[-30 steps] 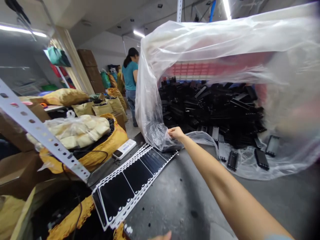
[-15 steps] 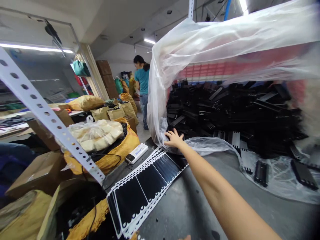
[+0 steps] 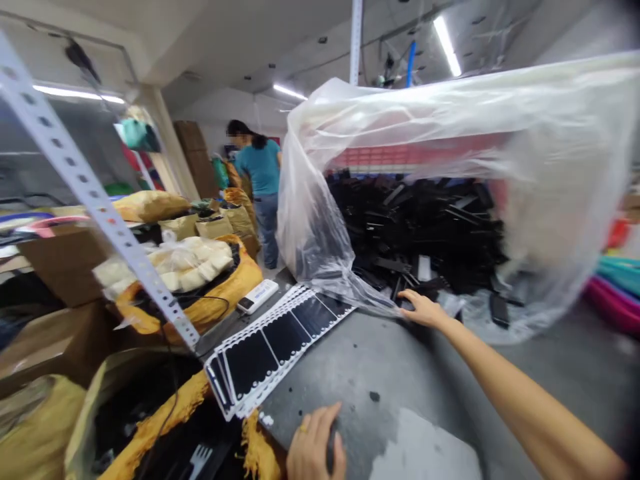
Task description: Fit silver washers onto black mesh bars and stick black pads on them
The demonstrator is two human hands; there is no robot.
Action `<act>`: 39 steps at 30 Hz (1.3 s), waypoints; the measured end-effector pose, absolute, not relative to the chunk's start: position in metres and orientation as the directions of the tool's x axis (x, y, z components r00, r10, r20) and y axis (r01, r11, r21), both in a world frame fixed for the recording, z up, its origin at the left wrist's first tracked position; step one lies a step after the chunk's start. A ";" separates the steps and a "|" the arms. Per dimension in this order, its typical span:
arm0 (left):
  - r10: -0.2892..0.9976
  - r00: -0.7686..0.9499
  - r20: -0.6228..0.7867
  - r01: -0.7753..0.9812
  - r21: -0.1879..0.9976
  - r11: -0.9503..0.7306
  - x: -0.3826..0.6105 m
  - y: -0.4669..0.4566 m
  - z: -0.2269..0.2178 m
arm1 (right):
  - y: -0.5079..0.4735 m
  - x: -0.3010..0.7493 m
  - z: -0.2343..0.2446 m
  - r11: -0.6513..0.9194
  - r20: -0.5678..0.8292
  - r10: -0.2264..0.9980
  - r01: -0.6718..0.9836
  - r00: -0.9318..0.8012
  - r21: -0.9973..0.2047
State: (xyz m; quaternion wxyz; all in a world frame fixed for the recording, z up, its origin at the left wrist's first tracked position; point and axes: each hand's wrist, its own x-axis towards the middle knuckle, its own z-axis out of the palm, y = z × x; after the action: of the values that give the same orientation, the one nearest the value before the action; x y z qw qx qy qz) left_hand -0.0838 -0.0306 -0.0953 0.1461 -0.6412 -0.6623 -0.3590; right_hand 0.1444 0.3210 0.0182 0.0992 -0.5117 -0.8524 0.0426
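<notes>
My right hand (image 3: 423, 310) reaches out flat, its fingers at the edge of a transparent plastic sheet (image 3: 320, 227) draped over a heap of black plastic parts (image 3: 415, 227). My left hand (image 3: 315, 443) sits low at the near edge of the dark grey worktable (image 3: 370, 393), fingers curled and wearing a ring. Nothing shows in it. Between my hands, on the tabletop, lie stacked black pieces on white scalloped backing strips (image 3: 265, 353).
A white power bank (image 3: 257, 297) lies beyond the strips. A perforated metal shelf upright (image 3: 95, 200) slants across the left, above yellow sacks (image 3: 235, 267) and cardboard boxes (image 3: 65, 260). A person in a teal shirt (image 3: 260, 167) stands farther back. Coloured rolls (image 3: 615, 293) lie far right.
My right hand has moved right along the plastic edge, and my left hand has risen into view at the table's near edge. The person in teal has shifted left in the view.
</notes>
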 end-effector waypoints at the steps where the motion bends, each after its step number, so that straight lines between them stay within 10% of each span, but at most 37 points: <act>1: 0.757 -0.113 0.644 0.951 0.291 -0.106 -0.086 -0.031 -0.091 | 0.308 0.158 0.017 0.473 0.092 0.881 0.866 -0.463 -0.162; 11: 0.927 -0.078 0.366 0.654 0.721 -0.230 -0.062 0.007 -0.033 | 0.118 0.201 0.014 0.553 -0.064 0.813 0.801 -0.579 -0.230; 19: 0.884 0.421 0.206 0.451 0.798 -0.400 -0.022 0.037 -0.018 | -0.012 0.239 0.003 0.568 0.090 0.813 0.749 -0.575 -0.340; 39: 0.919 0.353 0.176 0.437 0.838 -0.328 -0.032 -0.004 -0.024 | 0.012 0.244 -0.001 0.522 0.239 0.853 0.768 -0.464 -0.371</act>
State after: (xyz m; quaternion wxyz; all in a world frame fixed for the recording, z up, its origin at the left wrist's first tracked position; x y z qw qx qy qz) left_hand -0.0323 -0.0041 -0.0235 -0.3562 -0.7413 -0.4571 -0.3385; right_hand 0.2439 0.0123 -0.0012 0.2006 -0.4774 -0.8489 0.1059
